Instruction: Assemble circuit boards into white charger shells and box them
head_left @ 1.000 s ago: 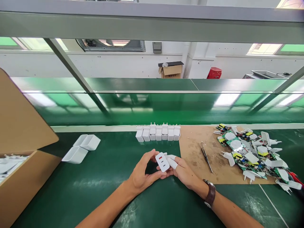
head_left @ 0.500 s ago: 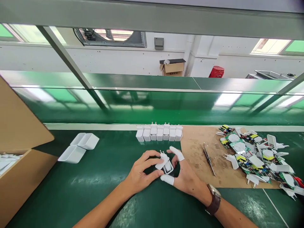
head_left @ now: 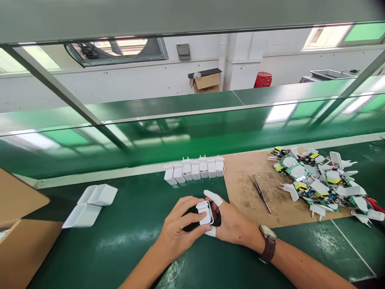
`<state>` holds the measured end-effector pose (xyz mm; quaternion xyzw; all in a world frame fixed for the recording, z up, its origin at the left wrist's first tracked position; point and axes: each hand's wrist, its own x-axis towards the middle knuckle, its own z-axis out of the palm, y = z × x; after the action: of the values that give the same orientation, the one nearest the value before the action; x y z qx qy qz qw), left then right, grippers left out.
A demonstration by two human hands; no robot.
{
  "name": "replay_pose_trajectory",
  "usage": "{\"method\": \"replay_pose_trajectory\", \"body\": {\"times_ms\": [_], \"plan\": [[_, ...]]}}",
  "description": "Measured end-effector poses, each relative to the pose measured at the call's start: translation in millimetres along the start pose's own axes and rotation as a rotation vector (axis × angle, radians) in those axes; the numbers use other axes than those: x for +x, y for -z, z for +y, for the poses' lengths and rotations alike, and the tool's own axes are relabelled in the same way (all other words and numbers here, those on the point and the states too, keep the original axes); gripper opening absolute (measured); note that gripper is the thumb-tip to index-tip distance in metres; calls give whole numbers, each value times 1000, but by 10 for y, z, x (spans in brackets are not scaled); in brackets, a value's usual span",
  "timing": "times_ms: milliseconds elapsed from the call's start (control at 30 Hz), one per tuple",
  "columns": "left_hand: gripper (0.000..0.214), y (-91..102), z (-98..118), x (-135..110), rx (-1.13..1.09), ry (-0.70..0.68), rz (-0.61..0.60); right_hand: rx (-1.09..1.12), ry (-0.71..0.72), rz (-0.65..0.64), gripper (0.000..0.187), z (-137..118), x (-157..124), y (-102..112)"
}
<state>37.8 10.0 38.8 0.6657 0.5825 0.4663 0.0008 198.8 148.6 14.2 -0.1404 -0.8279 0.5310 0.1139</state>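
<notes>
Left hand [head_left: 177, 224] is partly curled, charger [head_left: 206, 213] pinched between thumb and fingers. Right hand [head_left: 233, 222] is cupped half-open at charger's 3 o'clock; whether it's gripped there can't be told. Charger is held over counter [head_left: 129, 245], unit row [head_left: 195, 171] lined up at 12, tweezers [head_left: 260, 193] laid at 2, boards [head_left: 298, 172] piled at 3.

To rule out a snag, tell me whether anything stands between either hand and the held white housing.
Nothing visible does: the left hand holds the white housing, the right hand curving around its right side. The row of white housings stands beyond; the tweezers lie to the right.
</notes>
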Motion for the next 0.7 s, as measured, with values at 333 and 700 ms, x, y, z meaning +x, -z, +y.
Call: {"method": "replay_pose_trajectory", "body": {"times_ms": [333, 700], "plan": [[38, -14, -79, -68, 150, -134, -47, -54, -66, -12, 95, -93, 25, 37], [23, -88, 72, -17, 175, -6, -115, -215, 19, -25, 98, -65, -12, 9]]}}
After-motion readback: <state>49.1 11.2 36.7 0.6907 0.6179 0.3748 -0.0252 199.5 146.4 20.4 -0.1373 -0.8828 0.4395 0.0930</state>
